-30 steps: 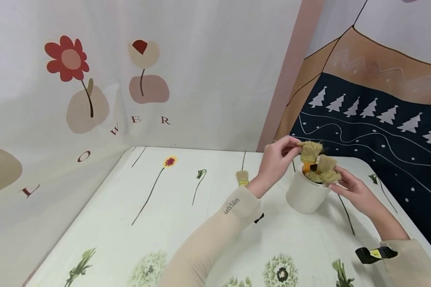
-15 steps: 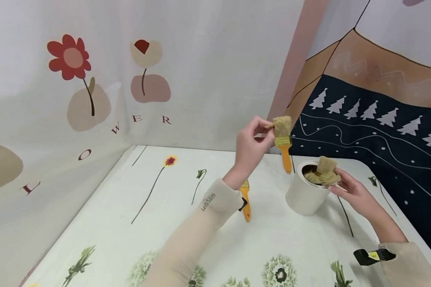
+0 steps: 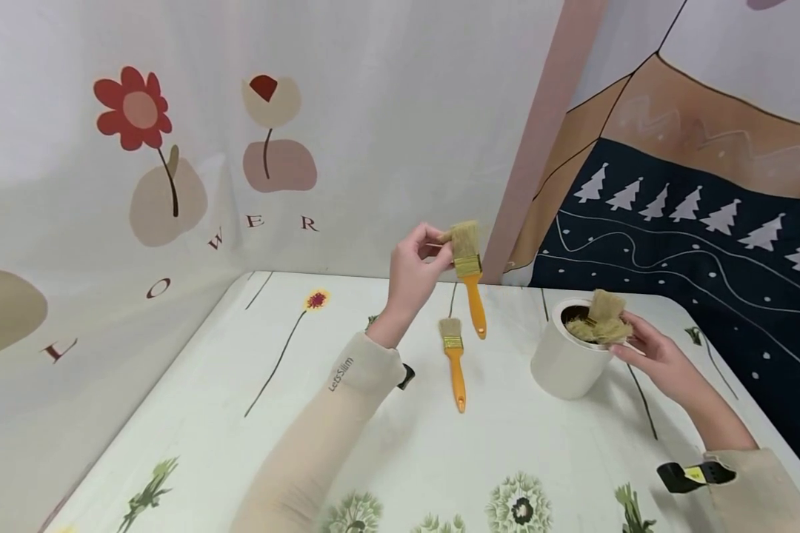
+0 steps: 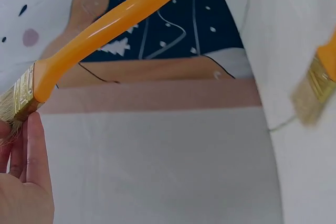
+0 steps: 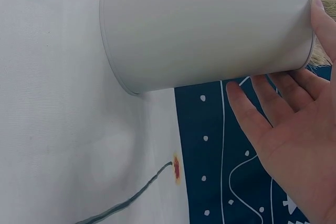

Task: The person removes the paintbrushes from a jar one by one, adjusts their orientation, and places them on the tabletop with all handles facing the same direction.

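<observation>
Paintbrush [image 3: 470, 277] bristle-end up in left hand [image 3: 414, 271]

Left arm [image 3: 313, 444] stretched forward, left grip [image 3: 415, 270] held high, fingers [image 4: 38, 153] pinched, right arm [image 3: 721, 414] extended, right grip [image 3: 655, 355] lower, thumb [image 5: 324, 27] apart from bent fingers.

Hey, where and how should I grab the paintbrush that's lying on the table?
Take the lying paintbrush by the middle of its orange handle, coming down from above and your near side, pinching across its narrow width. It lies flat, the slim handle pointing toward you and the bristles away, so the bristles would probably stay untouched.
</observation>
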Available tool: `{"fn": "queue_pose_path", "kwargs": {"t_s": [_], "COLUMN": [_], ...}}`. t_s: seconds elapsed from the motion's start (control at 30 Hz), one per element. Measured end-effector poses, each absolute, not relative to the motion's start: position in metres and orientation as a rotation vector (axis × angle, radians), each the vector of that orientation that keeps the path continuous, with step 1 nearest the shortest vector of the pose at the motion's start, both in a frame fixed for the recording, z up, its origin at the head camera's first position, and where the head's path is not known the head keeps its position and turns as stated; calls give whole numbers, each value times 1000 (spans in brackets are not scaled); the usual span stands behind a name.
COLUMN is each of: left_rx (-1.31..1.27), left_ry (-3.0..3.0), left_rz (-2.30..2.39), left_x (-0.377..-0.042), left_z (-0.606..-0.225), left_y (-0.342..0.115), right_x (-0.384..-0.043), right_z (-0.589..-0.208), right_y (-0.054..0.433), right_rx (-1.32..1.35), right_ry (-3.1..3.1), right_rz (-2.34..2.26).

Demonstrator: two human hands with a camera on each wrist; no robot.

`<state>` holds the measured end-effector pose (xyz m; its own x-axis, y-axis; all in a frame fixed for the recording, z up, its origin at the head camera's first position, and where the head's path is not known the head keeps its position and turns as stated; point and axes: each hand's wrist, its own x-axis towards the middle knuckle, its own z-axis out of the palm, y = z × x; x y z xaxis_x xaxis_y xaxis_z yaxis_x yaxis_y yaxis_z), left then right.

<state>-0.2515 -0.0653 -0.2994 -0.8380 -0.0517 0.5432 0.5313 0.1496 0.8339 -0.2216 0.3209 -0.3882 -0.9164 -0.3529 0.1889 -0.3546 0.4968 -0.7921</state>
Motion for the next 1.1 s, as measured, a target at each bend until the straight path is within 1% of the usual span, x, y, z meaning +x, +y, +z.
{"fn": "queue_pose_path", "kwargs": {"t_s": [0.57,0.87,1.1], "left_rx": [-80,64,198], "left_ry": [-2248,-2442,-2607], "left_rz": [-1862,-1839,-1920], "left_x": [-272,-278,-282], "left_z": [-353,-385,-405], "left_y": [-104,-115,-119], "right_x": [-221,-222,-223], "right_z": [-388,-387,-389], "right_y": [322,321,321], "right_rx": [606,620,625], "right_ry": [-2739,-2729,-2719], "right_rz": [1446,1447,1468]}}
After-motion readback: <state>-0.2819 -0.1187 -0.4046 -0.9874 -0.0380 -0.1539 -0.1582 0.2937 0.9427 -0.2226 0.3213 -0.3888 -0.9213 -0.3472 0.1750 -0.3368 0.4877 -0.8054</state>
